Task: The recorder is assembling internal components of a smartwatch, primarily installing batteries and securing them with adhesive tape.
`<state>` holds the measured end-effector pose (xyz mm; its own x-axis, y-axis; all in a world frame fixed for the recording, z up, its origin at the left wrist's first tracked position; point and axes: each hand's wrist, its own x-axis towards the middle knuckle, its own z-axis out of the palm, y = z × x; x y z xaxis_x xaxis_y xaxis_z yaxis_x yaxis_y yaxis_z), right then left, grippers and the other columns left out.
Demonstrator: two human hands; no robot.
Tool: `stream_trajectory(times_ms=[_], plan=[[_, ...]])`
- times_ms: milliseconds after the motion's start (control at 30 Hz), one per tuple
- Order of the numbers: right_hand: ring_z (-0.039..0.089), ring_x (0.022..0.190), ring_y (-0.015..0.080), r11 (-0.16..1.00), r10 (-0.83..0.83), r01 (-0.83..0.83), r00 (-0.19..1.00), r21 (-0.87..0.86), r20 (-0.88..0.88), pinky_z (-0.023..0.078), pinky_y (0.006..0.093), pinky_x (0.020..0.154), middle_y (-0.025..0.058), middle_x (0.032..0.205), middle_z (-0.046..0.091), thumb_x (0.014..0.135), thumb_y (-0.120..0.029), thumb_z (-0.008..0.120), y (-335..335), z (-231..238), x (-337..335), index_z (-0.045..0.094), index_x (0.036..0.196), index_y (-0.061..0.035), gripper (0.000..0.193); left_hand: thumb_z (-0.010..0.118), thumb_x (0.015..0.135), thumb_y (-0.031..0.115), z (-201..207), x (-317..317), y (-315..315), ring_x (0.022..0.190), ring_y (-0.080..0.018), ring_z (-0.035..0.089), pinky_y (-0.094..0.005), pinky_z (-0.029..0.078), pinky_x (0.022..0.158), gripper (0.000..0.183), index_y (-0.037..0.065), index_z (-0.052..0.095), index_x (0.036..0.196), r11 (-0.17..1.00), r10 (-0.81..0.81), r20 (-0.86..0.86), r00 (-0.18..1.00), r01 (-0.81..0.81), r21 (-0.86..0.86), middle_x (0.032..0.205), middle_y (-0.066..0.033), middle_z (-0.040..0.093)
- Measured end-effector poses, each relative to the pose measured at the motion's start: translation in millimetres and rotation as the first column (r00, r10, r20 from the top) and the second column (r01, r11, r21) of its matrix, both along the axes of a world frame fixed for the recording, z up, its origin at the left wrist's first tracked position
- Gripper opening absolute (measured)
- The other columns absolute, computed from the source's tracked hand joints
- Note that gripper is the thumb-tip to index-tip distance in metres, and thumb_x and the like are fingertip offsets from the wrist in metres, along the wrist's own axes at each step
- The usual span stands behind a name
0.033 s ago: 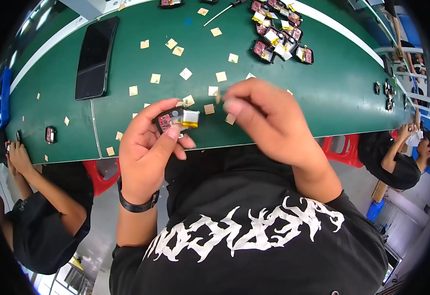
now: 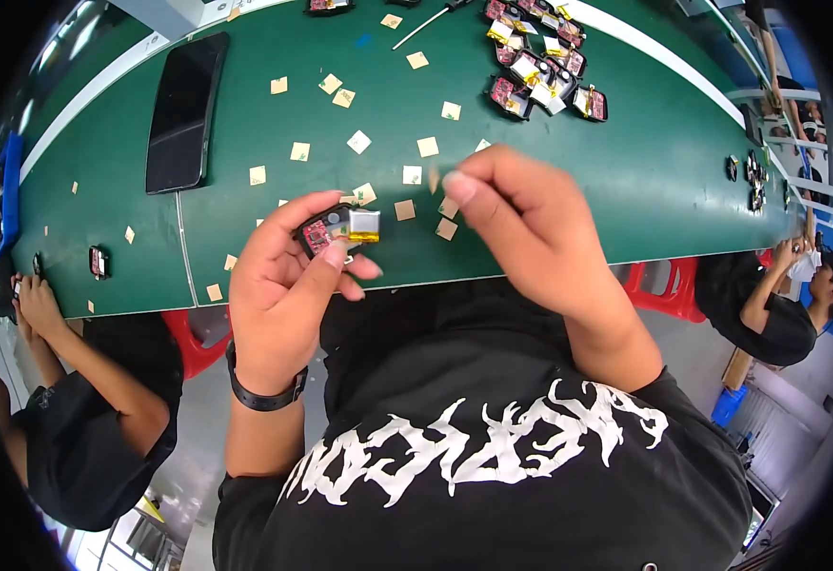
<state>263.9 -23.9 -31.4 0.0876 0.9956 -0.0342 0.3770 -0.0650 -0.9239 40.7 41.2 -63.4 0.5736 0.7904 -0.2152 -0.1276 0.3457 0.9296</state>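
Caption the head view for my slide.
The left hand holds a black-cased circuit board; pale squares dot the green table.

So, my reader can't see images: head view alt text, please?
Left fingers hold an open black device with red circuitry and a silver pouch; a blurred tan piece shows near right fingers, over a green table scattered with pale squares.

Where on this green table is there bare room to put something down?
The widest bare patch of green table lies between the right hand, the pile of opened devices and the small black devices at far right. Crowded: that pile, and the middle, strewn with pale squares.
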Motion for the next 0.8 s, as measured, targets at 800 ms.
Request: stream_trajectory(times_ms=[800], plan=[[0.057,0.057,0.0151,1.000,0.004,-0.003,0.995,-0.008,0.096,0.043,0.0286,0.052,0.0092,0.070,0.060,0.091,0.000,0.063,1.7,-22.0,-41.0,0.050,0.098,-0.0004,0.015,0.047,0.101,0.001,-11.9,6.5,-5.5,0.101,-0.0204,0.067,-0.0316,0.059,0.088,0.031,-0.007,0.049,0.131,0.986,0.070,-0.104,0.992,-0.052,0.161,0.118,-0.0166,0.062]])
